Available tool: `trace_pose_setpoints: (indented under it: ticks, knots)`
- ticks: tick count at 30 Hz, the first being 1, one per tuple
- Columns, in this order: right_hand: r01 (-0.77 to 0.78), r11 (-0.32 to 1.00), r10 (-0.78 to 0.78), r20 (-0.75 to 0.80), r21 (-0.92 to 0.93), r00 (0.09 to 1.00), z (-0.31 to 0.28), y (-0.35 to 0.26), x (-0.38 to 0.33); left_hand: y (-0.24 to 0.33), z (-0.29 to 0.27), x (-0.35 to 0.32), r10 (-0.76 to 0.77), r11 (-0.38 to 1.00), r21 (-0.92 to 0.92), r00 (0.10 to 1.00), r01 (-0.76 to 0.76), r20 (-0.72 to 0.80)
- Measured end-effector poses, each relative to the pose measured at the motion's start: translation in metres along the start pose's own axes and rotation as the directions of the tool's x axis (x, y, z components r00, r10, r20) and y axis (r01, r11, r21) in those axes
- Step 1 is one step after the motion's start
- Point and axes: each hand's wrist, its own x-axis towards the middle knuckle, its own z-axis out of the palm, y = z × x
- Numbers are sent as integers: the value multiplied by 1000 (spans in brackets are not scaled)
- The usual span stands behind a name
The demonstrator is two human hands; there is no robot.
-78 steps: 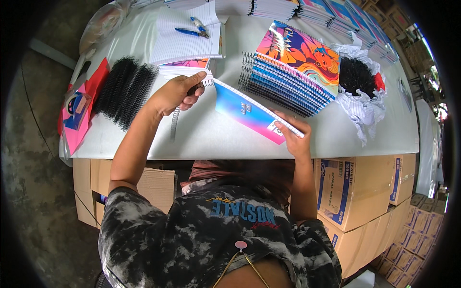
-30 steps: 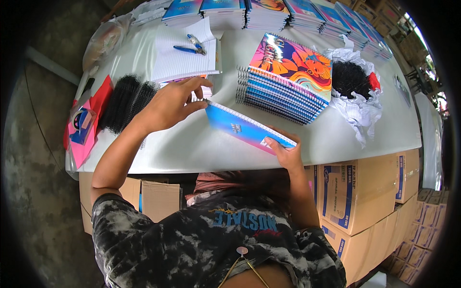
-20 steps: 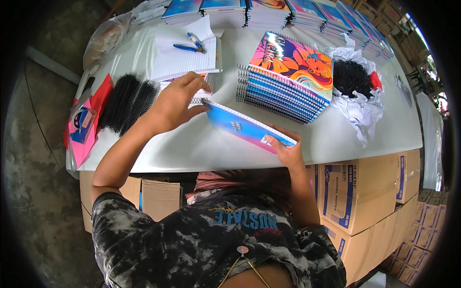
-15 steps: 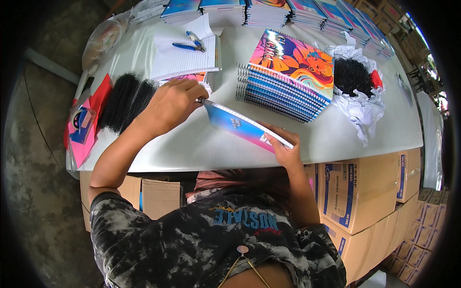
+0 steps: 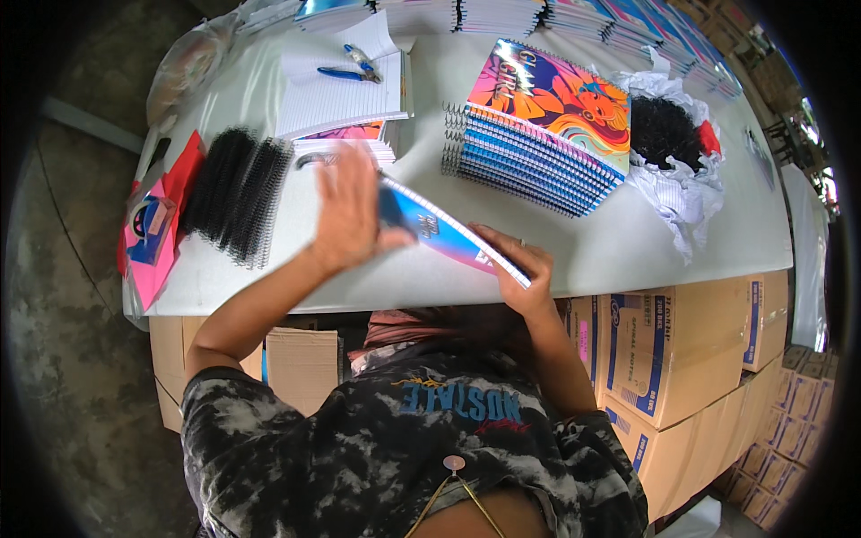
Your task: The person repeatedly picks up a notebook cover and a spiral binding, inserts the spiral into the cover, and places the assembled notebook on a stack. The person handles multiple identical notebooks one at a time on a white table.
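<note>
A notebook [image 5: 435, 226] with a blue and pink cover is tilted up over the table's near side, its hole-punched spine edge uppermost. My right hand [image 5: 522, 265] grips its right end, thumb on one side and fingers on the other. At its left end my left hand [image 5: 348, 211] is blurred by motion, fingers stretched out and thumb apart, the palm close to the cover. A dark blurred piece like a coil end [image 5: 310, 160] sticks out to the left behind those fingers. Several black spiral coils [image 5: 238, 193] lie left of that hand.
Coil-bound notebooks [image 5: 547, 148] are stacked at centre right, beside a black tangle [image 5: 664, 136] on crumpled paper. Blue-handled pliers [image 5: 352, 72] rest on ruled sheets [image 5: 336, 99]. More notebooks line the far edge. Cardboard boxes [image 5: 673, 354] stand below the table at right.
My left hand has let go of its pinch at the notebook's left end and spread its fingers, shifting right and down. My right hand keeps its hold, the notebook moving slightly.
</note>
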Motion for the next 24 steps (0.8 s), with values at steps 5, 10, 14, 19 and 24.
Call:
trace_pose_setpoints:
  ticks: [5,10,14,19,24]
  knots:
    - [129,989,-129,9,-70,992,6,0,-4,0,-17,16,292,948,239,877,-211,-382]
    - [165,985,-164,18,-41,986,17,-2,-2,5,11,-21,62,993,107,985,-45,-159]
    - [218,976,-216,70,-21,974,13,-7,0,2,-6,-4,269,963,140,882,-231,-388]
    - [239,970,-237,60,-42,970,21,-4,1,10,19,-19,-3,969,-241,966,-61,-258]
    - [200,980,-199,55,-12,979,16,-9,2,14,-5,2,375,922,86,816,-377,-439]
